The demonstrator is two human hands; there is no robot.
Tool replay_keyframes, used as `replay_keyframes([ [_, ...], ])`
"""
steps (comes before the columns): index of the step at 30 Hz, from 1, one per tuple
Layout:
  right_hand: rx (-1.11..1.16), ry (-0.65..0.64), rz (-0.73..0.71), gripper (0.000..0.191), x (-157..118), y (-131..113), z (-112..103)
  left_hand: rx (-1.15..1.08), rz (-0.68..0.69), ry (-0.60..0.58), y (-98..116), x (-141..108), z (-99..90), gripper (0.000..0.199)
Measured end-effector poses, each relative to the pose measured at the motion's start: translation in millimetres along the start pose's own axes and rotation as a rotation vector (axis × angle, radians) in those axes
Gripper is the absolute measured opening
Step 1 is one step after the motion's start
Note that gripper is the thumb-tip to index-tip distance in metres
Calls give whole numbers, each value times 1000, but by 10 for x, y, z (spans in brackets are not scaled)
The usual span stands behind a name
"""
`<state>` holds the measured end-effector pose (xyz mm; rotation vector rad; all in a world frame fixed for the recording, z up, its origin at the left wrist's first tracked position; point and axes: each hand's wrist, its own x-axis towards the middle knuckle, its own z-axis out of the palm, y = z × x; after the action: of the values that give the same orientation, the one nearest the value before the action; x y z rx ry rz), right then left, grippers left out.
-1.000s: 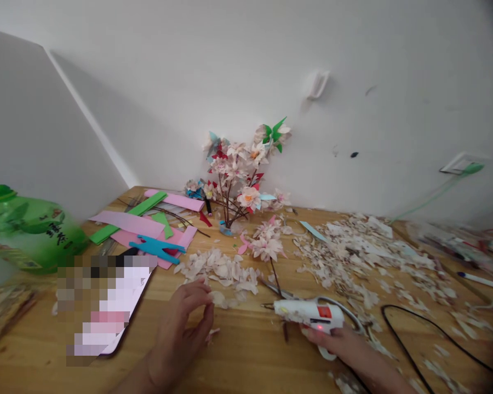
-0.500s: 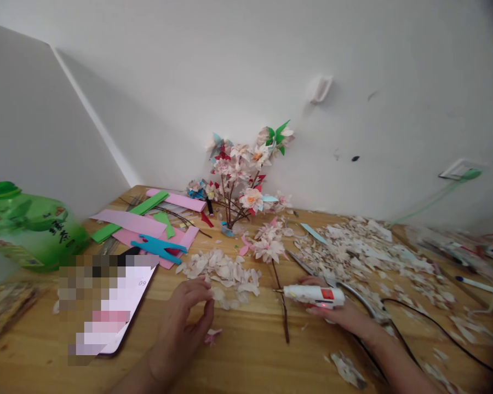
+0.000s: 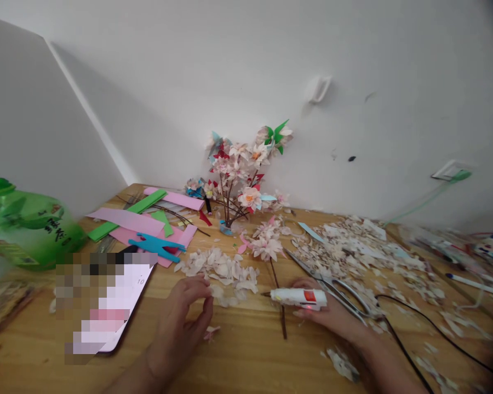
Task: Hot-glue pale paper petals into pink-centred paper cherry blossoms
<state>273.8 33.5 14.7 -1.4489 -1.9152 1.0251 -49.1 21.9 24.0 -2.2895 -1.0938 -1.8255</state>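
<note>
Over worktop, we see right hand clamped on glue gun, long axis crosswise, nozzle leftward; left hand curled, grip unclear.

A green bottle sits at the left of the bench, near a partly obscured phone. The wall bears a white fitting and a green plug. A white pen lies far right.

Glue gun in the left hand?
No, the right hand holds the white glue gun, while the left hand is apart from it.
</note>
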Motion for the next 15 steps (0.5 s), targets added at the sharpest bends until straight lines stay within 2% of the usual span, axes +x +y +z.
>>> replay_keyframes([
  [2,-1,1,6,48,-14,33,-30,7,2,2,-13,-13,4,27],
  [4,29,89,-10,60,-57,3,-93,3,9,-5,-18,-19,7,27],
  [6,55,309,-66,65,-122,-123,-150,-3,17,-8,-15,-18,7,27],
  [8,57,573,-141,58,-187,-348,-135,-5,24,-8,-7,-9,8,26],
  [10,109,705,-205,47,-221,-625,3,-6,34,-6,6,4,9,25],
  [12,228,647,-197,43,-198,-873,261,-3,53,-4,22,17,10,26],
  [15,498,293,-107,60,-58,-1103,701,4,85,-19,51,28,7,28],
])
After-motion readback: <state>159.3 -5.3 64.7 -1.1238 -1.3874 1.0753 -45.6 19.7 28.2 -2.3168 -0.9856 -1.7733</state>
